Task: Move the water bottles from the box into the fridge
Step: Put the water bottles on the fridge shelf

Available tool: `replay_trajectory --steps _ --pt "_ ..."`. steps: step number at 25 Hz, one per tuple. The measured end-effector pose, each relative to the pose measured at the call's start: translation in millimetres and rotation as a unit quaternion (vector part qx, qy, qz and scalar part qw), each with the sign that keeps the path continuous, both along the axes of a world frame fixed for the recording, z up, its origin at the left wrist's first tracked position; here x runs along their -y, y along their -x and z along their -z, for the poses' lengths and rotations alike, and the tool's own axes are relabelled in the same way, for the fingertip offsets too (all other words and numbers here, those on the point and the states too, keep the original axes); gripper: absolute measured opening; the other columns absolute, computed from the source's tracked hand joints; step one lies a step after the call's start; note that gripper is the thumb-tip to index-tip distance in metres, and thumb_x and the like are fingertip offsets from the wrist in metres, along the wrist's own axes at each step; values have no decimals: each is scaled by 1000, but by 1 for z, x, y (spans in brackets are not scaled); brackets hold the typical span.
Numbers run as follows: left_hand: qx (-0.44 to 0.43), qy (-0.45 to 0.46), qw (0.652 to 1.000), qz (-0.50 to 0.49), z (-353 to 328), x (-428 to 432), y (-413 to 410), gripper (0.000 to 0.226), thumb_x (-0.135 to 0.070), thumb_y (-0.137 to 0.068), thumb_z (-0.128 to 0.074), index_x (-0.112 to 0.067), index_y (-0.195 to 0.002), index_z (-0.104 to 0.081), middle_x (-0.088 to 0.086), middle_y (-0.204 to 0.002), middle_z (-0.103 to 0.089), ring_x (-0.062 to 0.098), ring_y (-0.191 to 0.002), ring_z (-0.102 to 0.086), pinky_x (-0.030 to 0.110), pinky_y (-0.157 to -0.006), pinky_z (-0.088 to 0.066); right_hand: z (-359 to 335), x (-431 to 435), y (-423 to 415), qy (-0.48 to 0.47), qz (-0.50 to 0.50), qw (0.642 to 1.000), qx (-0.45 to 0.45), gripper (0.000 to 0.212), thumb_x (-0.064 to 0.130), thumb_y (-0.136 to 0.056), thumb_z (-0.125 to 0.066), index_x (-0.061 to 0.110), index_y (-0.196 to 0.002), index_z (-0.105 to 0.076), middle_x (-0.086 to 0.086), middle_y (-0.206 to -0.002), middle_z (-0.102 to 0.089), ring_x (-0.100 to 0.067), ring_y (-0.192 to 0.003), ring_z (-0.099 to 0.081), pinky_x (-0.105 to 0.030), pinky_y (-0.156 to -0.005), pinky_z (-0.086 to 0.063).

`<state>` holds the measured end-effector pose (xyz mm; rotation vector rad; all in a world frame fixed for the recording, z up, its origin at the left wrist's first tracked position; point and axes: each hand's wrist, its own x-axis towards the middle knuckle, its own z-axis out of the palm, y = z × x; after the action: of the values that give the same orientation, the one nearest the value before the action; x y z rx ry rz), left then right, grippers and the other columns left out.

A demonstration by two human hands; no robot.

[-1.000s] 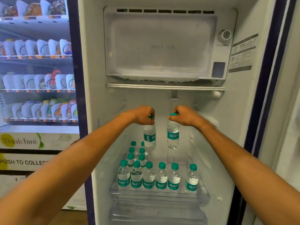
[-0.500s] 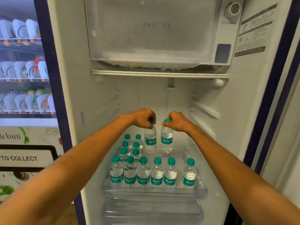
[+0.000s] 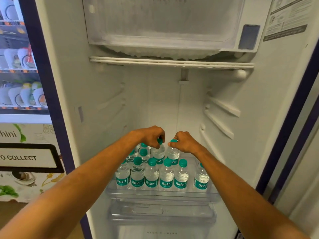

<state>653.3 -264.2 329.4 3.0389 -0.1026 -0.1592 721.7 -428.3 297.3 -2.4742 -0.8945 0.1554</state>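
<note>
Open fridge (image 3: 69, 83) fills centre frame, white inside, frosted freezer box (image 3: 160, 23) at top. Left hand (image 3: 151, 136): fingers clamped on the green cap of left bottle (image 3: 158, 155). Right hand (image 3: 184, 142): fingers clamped on the cap of right bottle (image 3: 173, 155), just beside it. Both bottles are upright at centre, behind the front row of bottles (image 3: 151, 176) on the clear shelf (image 3: 162, 195); can't tell if they touch the shelf. Clear drawer (image 3: 162, 214) below. Vending machine (image 3: 17, 83) at left edge, label sticker (image 3: 286, 19) upper right.
</note>
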Motion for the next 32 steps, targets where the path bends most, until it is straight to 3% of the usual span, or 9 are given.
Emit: replay_trajectory --steps 16,21,25,28,32 --pt "-48 8 999 -2 38 -12 -4 36 -8 -83 -71 -12 -118 -61 5 -121 -62 14 -99 -57 27 -90 -50 37 -15 0 38 -37 998 -41 38 39 -91 -62 5 -107 -58 -14 -107 -64 -18 -77 -54 -28 -71 -48" --pt "-34 24 999 -16 41 -16 1 41 -8 -86 -69 -15 -125 -56 4 -124 -60 17 -105 -59 30 -94 -50 29 -10 0 76 -45 995 -40 39 37 -92 -61 9 -119 -55 -12 -119 -61 -18 -87 -56 -31 -85 -51" --pt "6 49 997 -64 33 -16 14 47 -32 -93 -62 -22 -137 -47 3 -136 -55 21 -113 -57 37 -100 -48 26 -4 4 84 -37 996 -11 49 48 -93 -54 13 -127 -53 -9 -129 -58 -21 -102 -57 -30 -89 -46" --pt "90 -35 989 -109 23 -13 31 58 -56 -95 -44 -25 -144 -38 4 -148 -43 26 -127 -49 44 -105 -42 18 2 13 60 -16 996 58 60 57 -92 -48 16 -136 -47 -9 -138 -51 -25 -119 -53 -35 -97 -46" --pt "157 -82 976 -131 14 -3 64 68 -65 -95 -27 -23 -148 -33 5 -152 -38 27 -132 -45 46 -108 -37 -1 11 39 15 -20 990 141 63 58 -94 -41 16 -141 -41 -9 -144 -46 -27 -127 -47 -39 -104 -40"
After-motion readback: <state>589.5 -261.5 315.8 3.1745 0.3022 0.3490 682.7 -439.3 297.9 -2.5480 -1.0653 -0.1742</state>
